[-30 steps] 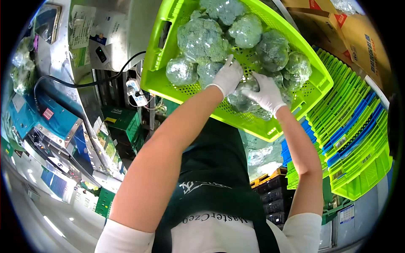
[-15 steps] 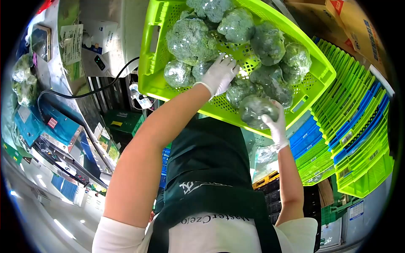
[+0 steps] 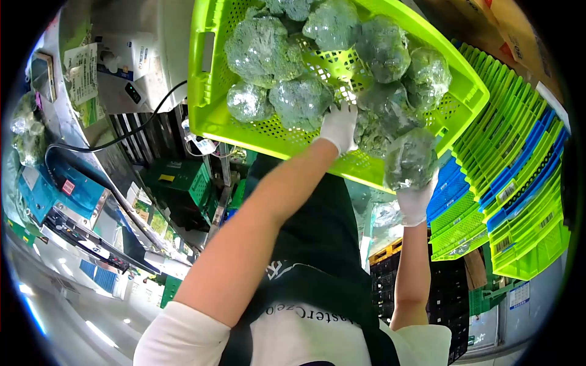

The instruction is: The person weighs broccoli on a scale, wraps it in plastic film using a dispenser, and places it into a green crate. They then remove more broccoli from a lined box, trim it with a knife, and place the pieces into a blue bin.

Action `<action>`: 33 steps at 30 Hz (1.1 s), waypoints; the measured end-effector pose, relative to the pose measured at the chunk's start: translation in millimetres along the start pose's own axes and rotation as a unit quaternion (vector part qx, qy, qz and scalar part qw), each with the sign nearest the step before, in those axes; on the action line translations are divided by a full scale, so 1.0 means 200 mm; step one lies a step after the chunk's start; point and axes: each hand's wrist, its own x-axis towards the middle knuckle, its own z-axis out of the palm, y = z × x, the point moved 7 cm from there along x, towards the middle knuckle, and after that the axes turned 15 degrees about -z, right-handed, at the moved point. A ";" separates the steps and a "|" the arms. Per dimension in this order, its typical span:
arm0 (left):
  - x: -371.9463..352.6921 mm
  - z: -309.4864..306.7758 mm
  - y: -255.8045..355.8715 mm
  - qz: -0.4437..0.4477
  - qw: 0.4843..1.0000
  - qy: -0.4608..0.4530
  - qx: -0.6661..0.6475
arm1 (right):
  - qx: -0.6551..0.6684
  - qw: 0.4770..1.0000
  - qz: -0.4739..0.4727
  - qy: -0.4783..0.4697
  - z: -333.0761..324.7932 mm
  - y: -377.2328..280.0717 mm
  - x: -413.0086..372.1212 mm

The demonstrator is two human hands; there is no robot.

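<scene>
White-gloved right hand (image 3: 415,204) gripped a film-wrapped broccoli head (image 3: 410,160), fingers closed under it, at the near rim of the lime plastic crate (image 3: 262,137). Left hand (image 3: 339,125) was inside the crate, fingers spread and resting on other wrapped heads (image 3: 302,100). Stacked green and blue crates (image 3: 513,183) stood right of the right-hand fingers.

Both arms outstretched: left hand (image 3: 339,125) flat, fingers extended (palm down), right hand (image 3: 416,198) lower, fingers curled.
</scene>
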 end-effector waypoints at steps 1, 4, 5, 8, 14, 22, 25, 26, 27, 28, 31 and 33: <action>0.03 0.00 -0.02 -0.001 0.999 -0.049 -0.011 | 0.111 0.991 0.068 0.028 0.00 0.02 -0.01; 0.06 -0.02 -0.05 -0.013 0.992 -0.126 -0.029 | 0.130 0.987 0.084 0.043 0.02 0.03 0.01; 0.06 -0.02 -0.05 -0.018 0.989 -0.143 -0.033 | 0.106 0.991 0.070 0.033 -0.02 0.04 0.04; 0.04 -0.02 -0.02 -0.024 0.988 -0.151 -0.024 | 0.059 0.997 0.048 0.015 -0.09 0.07 0.06; -0.06 0.01 0.00 0.043 0.998 -0.034 0.010 | -0.047 0.999 -0.021 0.002 -0.07 0.04 0.02; 0.08 0.26 -0.08 0.067 0.993 0.095 -0.010 | -0.215 0.969 -0.086 -0.089 0.39 0.13 0.13; 0.10 0.32 -0.08 0.077 0.992 0.086 0.058 | -0.271 0.932 -0.141 -0.195 0.80 0.23 0.26; 0.04 0.24 -0.06 0.046 0.999 0.013 0.021 | -0.324 0.906 -0.156 -0.221 0.86 0.30 0.32; -0.01 0.18 -0.04 0.056 0.984 0.116 0.124 | -0.314 0.912 -0.161 -0.209 0.91 0.38 0.37; -0.02 0.16 -0.04 0.053 0.988 0.094 0.114 | -0.304 0.917 -0.165 -0.197 0.94 0.46 0.43; 0.07 0.30 -0.06 0.046 0.952 0.253 0.163 | -0.272 0.939 -0.097 -0.189 0.99 0.56 0.55; 0.05 0.26 -0.08 0.034 0.983 0.135 0.119 | -0.245 0.955 -0.044 -0.163 0.97 0.60 0.53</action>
